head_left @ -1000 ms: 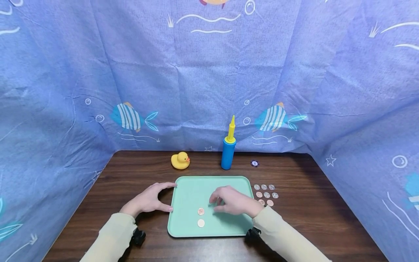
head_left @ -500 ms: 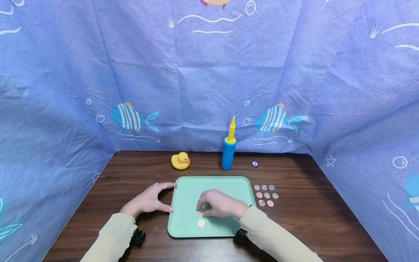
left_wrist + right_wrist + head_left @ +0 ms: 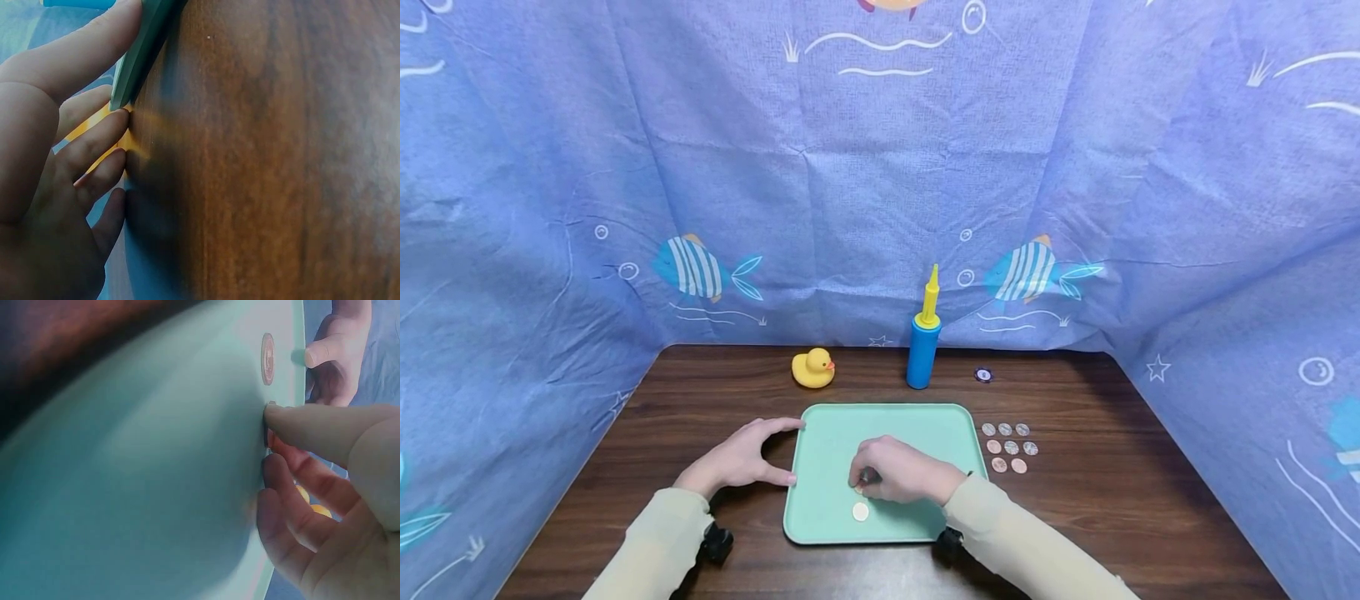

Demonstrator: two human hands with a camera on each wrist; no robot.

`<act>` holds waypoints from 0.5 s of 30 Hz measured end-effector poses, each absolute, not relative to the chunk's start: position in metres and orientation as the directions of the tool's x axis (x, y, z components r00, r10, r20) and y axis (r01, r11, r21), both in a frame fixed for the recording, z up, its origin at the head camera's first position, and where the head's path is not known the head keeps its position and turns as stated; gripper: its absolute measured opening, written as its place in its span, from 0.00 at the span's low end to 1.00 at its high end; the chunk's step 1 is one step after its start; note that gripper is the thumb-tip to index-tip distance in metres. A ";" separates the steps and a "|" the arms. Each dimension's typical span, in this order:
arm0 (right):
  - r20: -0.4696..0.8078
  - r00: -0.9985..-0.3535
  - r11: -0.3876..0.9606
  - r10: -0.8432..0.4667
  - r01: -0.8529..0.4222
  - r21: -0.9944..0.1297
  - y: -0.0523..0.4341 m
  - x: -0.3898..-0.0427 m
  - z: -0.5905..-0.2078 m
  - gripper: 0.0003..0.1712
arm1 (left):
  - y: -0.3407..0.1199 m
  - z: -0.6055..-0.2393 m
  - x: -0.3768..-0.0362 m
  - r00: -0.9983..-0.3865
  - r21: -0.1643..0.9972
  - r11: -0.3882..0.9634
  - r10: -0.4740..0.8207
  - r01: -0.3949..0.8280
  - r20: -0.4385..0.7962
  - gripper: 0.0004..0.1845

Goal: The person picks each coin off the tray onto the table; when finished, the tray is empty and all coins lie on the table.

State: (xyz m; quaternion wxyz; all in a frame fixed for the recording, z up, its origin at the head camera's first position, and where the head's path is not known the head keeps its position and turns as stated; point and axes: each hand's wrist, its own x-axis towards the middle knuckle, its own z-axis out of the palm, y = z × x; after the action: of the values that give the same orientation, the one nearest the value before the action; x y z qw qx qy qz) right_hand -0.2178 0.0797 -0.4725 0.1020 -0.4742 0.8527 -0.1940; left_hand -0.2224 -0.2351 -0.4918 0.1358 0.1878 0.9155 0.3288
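**user_a:** Head cam, quick rundown. Mint green tray (image 3: 917, 429) sits mid-desk (image 3: 1112, 517). Right hand (image 3: 898, 473) is down on the tray with its fingers curled in tight around a copper coin (image 3: 859, 488), which is mostly hidden under the fingertips. A second coin (image 3: 861, 512) lies flat on the tray just at 6 o'clock from that one, not touched.

**user_b:** Is it actually pinching it or just covering it?

**user_a:** Right wrist cam helps: thumb and index (image 3: 294, 419) meet right at the tray surface with a reddish sliver between them, so I'd call it pinched. The free coin (image 3: 267, 359) shows past the fingertips there too.

**user_b:** And the other hand?

**user_a:** Left hand (image 3: 741, 458) is at 9 o'clock of the tray, spread fairly wide. Index finger and thumb both touch the tray's left edge, nothing wrapped around it. Left wrist cam shows the same, one finger (image 3: 81, 47) laid along the tray rim (image 3: 140, 53) and the rest resting on the wood.

**user_b:** Other stuff around?

**user_a:** A cluster of loose coins (image 3: 1009, 447) on the desk just at 3 o'clock of the tray. At 12 o'clock, a blue and yellow pump (image 3: 923, 346) stands upright, a rubber duck (image 3: 813, 367) is off at about 11, and a small dark disc (image 3: 983, 375) is around 1. Blue fish-print cloth (image 3: 880, 183) hangs on all sides.
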 end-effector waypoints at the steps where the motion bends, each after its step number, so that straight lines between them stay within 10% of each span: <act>1: 0.004 -0.533 0.480 -0.846 -0.765 -0.429 0.079 -0.218 -0.472 0.05 | -0.235 -0.492 -0.222 -0.893 0.653 0.713 0.433 0.254 -0.125 0.47; 15: -0.082 -0.567 0.532 -0.820 -0.699 -0.478 0.077 -0.221 -0.474 0.09 | -0.235 -0.494 -0.223 -0.901 0.650 0.722 0.414 0.235 -0.134 0.48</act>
State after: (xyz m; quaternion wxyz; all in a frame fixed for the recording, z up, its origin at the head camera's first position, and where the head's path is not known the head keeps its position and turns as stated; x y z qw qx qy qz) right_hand -0.2214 0.0772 -0.4742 0.1501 -0.4404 0.8621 -0.2008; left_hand -0.2234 -0.2348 -0.4937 0.1360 0.1767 0.9180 0.3281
